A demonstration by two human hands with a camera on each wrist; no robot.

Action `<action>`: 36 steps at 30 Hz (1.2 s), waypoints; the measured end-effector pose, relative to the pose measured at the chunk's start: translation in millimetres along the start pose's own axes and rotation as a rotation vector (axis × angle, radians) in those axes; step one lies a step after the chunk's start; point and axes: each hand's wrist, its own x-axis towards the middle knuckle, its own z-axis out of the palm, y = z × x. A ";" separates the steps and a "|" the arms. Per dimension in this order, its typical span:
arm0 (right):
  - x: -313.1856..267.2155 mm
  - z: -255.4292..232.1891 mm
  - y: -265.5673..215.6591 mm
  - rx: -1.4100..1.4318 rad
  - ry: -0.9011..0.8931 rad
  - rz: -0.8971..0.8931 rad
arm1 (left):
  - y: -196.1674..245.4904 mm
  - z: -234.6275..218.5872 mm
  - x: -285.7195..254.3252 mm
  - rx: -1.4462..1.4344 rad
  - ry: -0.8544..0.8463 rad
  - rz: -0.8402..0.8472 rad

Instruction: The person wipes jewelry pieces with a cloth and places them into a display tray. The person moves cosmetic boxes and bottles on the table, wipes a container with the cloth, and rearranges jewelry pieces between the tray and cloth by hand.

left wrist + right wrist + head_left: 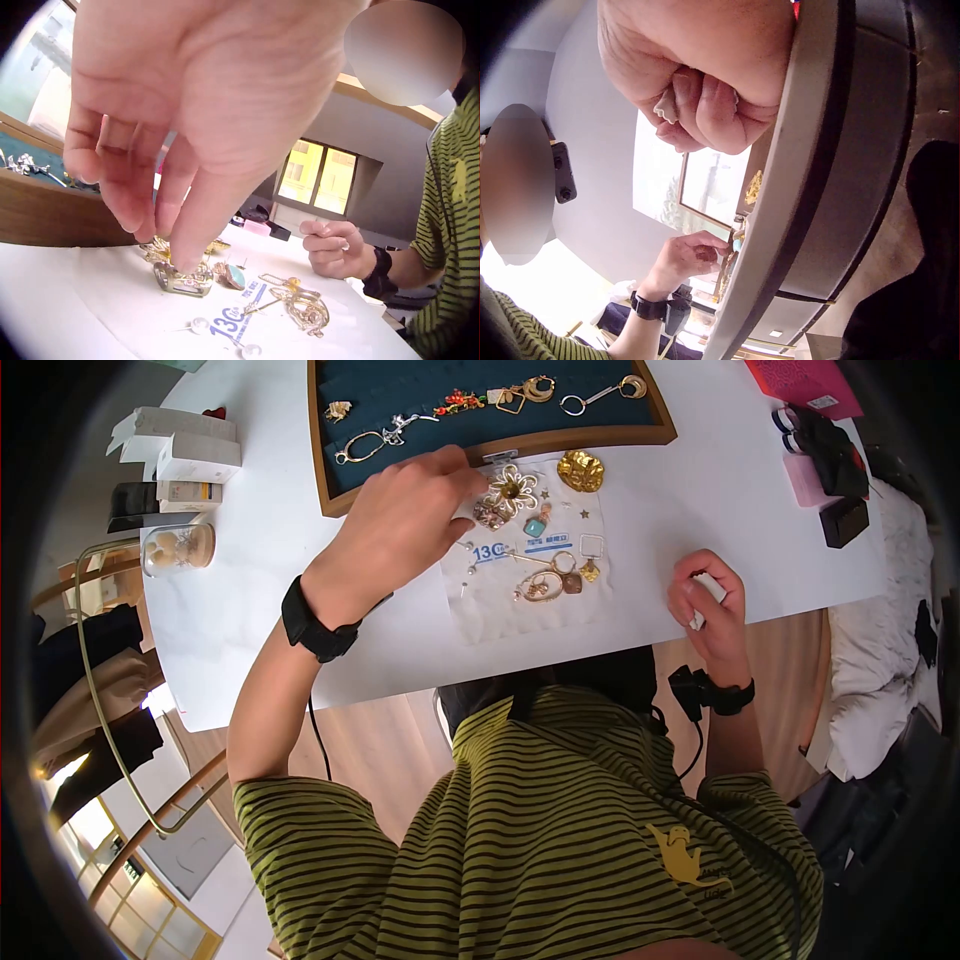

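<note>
My left hand [415, 505] hovers over the white cloth [480, 615], fingers bent loosely downward. In the left wrist view its thumb tip overlaps a gold piece set with stones [184, 279]. A gold flower brooch [513, 490] lies just beyond that jeweled piece. Beside them are a turquoise-stone earring [537, 525], pearl-headed pins [471, 570] and a cluster of gold jewelry [545, 585]. Over the table's near right, my right hand [710, 600] is curled around a small white wad, like folded cloth or tissue [709, 598]. Most of the wad is hidden by the fingers.
A wooden tray [500, 445] lined in dark teal holds several jewelry pieces at the back. A round gold ornament [580, 471] lies near its front edge. White boxes [200, 457] and a glass jar [180, 548] stand left; a pink box [803, 480] lies right.
</note>
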 end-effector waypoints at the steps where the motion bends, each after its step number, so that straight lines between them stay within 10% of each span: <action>1: -0.4 -0.9 0.6 0.004 -0.002 -0.002 | 2.1 0.4 -0.4 0.040 -0.020 -0.005; 27: 1.8 3.0 -0.9 0.013 0.050 0.032 | -8.0 17.6 -24.6 -0.035 -0.031 0.006; 36: 2.0 3.0 -3.0 0.003 0.037 0.039 | -79.7 -45.4 10.3 0.005 0.301 -0.215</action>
